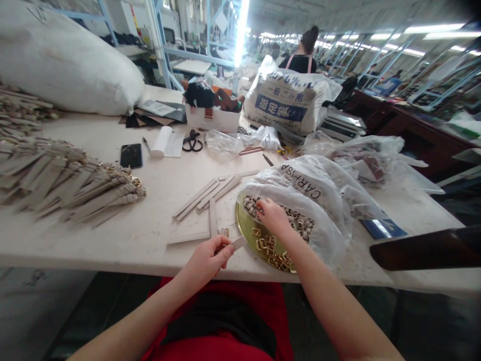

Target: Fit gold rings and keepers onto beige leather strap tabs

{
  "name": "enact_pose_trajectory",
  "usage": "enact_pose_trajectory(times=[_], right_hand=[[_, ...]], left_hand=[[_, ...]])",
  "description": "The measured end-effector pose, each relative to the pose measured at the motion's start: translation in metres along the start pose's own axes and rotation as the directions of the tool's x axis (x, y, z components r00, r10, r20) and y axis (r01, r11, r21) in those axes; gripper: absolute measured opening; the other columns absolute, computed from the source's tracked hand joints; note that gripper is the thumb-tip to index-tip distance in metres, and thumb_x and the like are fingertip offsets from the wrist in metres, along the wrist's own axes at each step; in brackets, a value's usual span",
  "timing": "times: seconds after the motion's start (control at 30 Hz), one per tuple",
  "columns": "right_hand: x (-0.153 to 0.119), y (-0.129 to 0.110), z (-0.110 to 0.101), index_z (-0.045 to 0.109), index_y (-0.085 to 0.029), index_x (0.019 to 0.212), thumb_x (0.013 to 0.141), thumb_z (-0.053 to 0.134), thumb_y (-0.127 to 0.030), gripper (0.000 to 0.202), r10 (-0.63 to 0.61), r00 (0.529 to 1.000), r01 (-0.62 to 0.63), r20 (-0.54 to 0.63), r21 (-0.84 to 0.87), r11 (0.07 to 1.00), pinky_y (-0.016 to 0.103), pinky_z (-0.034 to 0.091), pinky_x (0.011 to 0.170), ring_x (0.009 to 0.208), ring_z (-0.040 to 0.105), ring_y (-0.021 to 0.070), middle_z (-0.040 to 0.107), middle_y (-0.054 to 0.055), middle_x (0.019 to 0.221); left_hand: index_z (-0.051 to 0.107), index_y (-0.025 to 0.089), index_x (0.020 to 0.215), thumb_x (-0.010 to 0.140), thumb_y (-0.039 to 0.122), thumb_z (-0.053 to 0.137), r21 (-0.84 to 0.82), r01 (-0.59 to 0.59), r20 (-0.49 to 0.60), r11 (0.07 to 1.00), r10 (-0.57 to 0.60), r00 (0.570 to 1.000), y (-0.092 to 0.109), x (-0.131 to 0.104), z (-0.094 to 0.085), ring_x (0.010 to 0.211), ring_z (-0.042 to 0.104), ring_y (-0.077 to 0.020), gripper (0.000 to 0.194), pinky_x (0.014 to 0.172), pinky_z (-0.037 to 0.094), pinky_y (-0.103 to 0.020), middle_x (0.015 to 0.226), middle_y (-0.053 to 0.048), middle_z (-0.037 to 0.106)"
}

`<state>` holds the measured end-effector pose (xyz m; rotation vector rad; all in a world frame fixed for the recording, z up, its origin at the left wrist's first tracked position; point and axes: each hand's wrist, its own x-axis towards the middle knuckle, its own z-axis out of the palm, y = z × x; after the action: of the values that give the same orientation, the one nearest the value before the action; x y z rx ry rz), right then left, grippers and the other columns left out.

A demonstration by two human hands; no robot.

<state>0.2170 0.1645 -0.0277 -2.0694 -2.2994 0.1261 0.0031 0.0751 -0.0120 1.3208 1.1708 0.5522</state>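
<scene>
My left hand (213,254) pinches a beige strap (238,243) near the table's front edge; its end points right toward a round gold tray (242,220). A gold buckle (224,231) shows just above that hand. My right hand (273,216) reaches over the tray, fingers curled down into a heap of small beige strap loops (303,224); what its fingertips hold, if anything, is hidden. Several gold rectangular buckles (267,244) lie on the tray's near side. Flat beige straps (195,199) are spread on the table left of the tray.
A large pile of straps with gold buckles (75,175) covers the table's left. A clear plastic bag (319,185) lies against the tray. Farther back are a phone (131,156), black scissors (192,141), a white box (212,119) and stuffed sacks (285,100). A person (301,55) is beyond.
</scene>
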Motion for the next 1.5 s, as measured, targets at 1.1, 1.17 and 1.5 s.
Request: enact_pose_trajectory(times=[1.1,1.17,1.5], right_hand=[[-0.082,-0.054,-0.015,0.062,-0.021,0.086,0.079,0.055,-0.024,0.01,0.009,0.97,0.224,-0.242,0.912,0.342,0.026,0.043,0.069,0.076,0.053,0.014,0.055,0.002,0.083],[-0.082,-0.056,-0.011,0.063,-0.02,0.08,0.079,0.056,-0.026,0.009,0.05,0.966,0.225,-0.252,0.923,0.312,0.026,0.043,0.068,0.076,0.053,0.0144,0.054,0.003,0.081],[-0.095,-0.062,0.008,0.062,-0.019,0.082,0.066,0.07,-0.032,0.022,0.124,0.975,-0.167,0.185,0.975,-0.144,0.026,0.043,0.07,0.07,0.055,0.0119,0.063,-0.001,0.075]], left_hand=[[0.042,0.018,0.069,0.071,0.046,0.055,-0.406,0.087,-0.006,0.91,-0.097,0.995,0.019,0.009,0.007,0.034,0.029,-0.0027,0.031,0.034,0.023,-0.014,0.042,0.009,0.039],[0.041,0.018,0.067,0.071,0.046,0.055,-0.375,0.099,-0.013,0.922,-0.112,0.994,0.018,0.007,0.006,0.033,0.028,-0.0027,0.032,0.033,0.023,-0.014,0.041,0.01,0.039],[0.044,0.017,0.065,0.075,0.035,0.05,-0.015,0.02,-0.021,1.0,-0.021,1.0,0.013,0.002,0.005,0.035,0.029,-0.0028,0.021,0.038,0.025,-0.015,0.043,0.01,0.038]])
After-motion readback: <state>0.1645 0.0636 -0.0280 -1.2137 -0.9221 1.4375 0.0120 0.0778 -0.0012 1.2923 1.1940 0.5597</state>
